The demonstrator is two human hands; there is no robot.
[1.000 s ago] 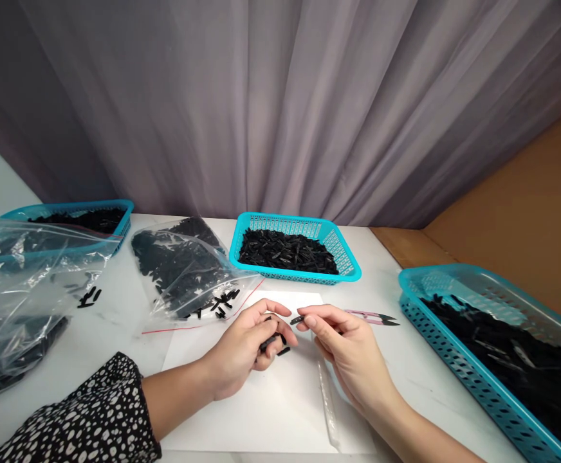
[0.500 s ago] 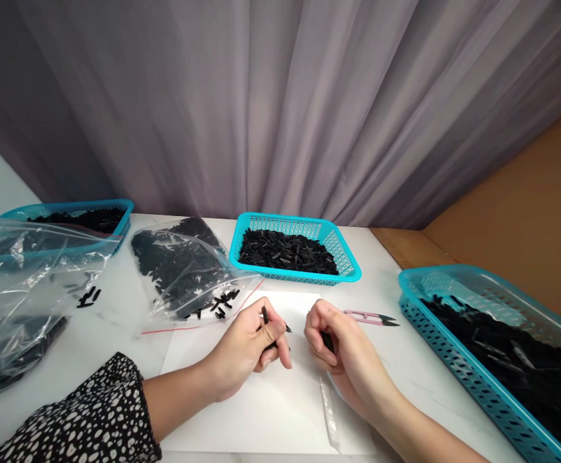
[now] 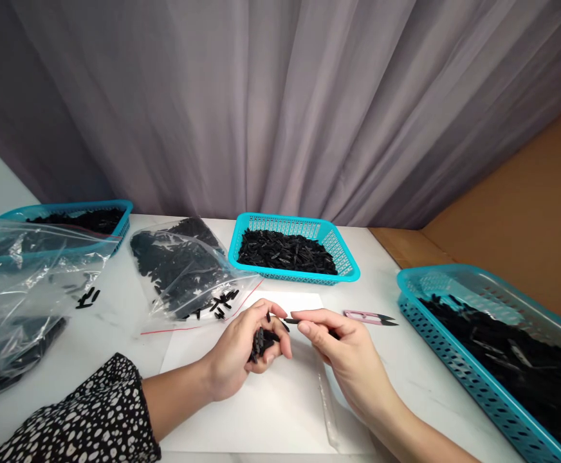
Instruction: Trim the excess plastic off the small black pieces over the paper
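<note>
My left hand (image 3: 242, 350) is cupped around a small heap of short black strips (image 3: 262, 341), with its fingers curled over them. Between the thumb and forefinger of my right hand (image 3: 341, 341) is a single black strip (image 3: 290, 321), its far end close to my left fingertips. Something dark also shows behind the right fingers, partly hidden. Both hands are above a white sheet (image 3: 242, 418) on the table. To the right of my right hand lie pink thread snips (image 3: 365, 316), blades pointing right.
A blue basket (image 3: 352, 270) of black strips stands at the back, another blue basket (image 3: 403, 302) at right, and a third (image 3: 127, 222) at far left. Clear zip bags (image 3: 179, 276) with black pieces lie left. Loose black strips (image 3: 86, 299) rest beside a bulging bag (image 3: 15, 321).
My left fingers have loosened, exposing the heap in the palm. My right hand has gone from a closed fist to a pinch on one strip, its fingertips reaching left toward my left hand.
</note>
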